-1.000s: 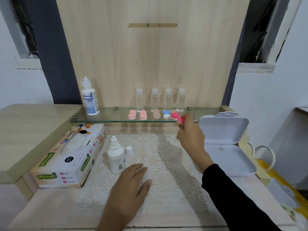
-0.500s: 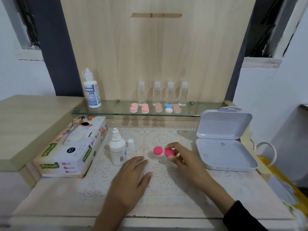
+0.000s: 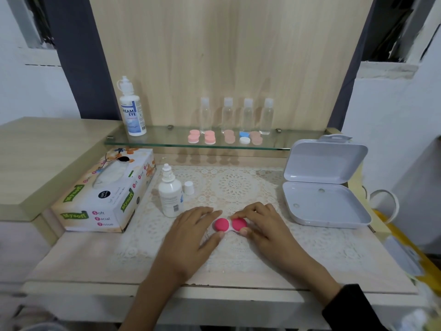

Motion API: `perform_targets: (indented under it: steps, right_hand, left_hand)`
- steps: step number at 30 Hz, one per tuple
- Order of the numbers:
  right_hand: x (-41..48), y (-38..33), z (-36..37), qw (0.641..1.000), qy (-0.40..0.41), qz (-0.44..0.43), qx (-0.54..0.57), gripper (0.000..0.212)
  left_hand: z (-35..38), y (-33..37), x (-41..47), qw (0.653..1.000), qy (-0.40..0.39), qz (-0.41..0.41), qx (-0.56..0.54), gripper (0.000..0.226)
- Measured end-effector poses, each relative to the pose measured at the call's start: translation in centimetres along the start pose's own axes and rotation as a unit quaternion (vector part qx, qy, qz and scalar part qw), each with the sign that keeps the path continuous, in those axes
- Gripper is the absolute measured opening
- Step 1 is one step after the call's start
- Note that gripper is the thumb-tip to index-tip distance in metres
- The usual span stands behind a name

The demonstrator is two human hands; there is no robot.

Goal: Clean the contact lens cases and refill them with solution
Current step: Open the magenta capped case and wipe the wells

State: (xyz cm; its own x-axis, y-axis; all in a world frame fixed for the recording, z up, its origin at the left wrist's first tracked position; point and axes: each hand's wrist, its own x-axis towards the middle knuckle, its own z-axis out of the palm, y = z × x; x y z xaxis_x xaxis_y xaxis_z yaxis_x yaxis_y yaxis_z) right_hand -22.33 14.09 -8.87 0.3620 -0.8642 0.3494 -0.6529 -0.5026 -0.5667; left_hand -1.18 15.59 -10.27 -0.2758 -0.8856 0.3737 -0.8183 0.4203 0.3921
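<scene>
On mat (image 3: pixel 233 185), seemingly capped pink case (image 3: pixel 231 225).

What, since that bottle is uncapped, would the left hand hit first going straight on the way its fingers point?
The left hand would meet the pink contact lens case that it pinches, then probably the right hand. The uncapped solution bottle stands left of that line.

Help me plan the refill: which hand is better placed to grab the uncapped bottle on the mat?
Left: the uncapped bottle stands beside the left hand; the right hand is across the pink case.
</scene>
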Motion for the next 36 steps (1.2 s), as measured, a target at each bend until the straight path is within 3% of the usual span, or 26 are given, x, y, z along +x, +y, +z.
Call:
perform_targets:
  steps: [7,14,22,26,36]
  right_hand:
    - [0.0,-0.1,0.1,1.000,0.003,0.004,-0.017,0.039]
    - [0.0,0.1,0.0,1.000,0.015,0.003,0.008,0.029]
    - [0.0,0.1,0.1,1.000,0.015,-0.001,-0.008,0.035]
    - [0.0,0.2,0.1,1.000,0.016,-0.006,-0.010,0.033]
    - [0.0,0.2,0.2,1.000,0.027,-0.008,-0.007,0.025]
  left_hand:
    - [0.0,0.0,0.1,0.999,0.020,0.025,-0.012,0.050]
    - [0.0,-0.1,0.3,1.000,0.010,0.011,-0.028,0.052]
    - [-0.8,0.3,1.0,0.999,-0.016,0.003,-0.037,0.059]
    - [-1.1,0.0,1.7,0.998,-0.034,0.018,-0.046,0.048]
    - [-0.8,0.5,1.9,0.998,0.007,-0.004,-0.066,0.035]
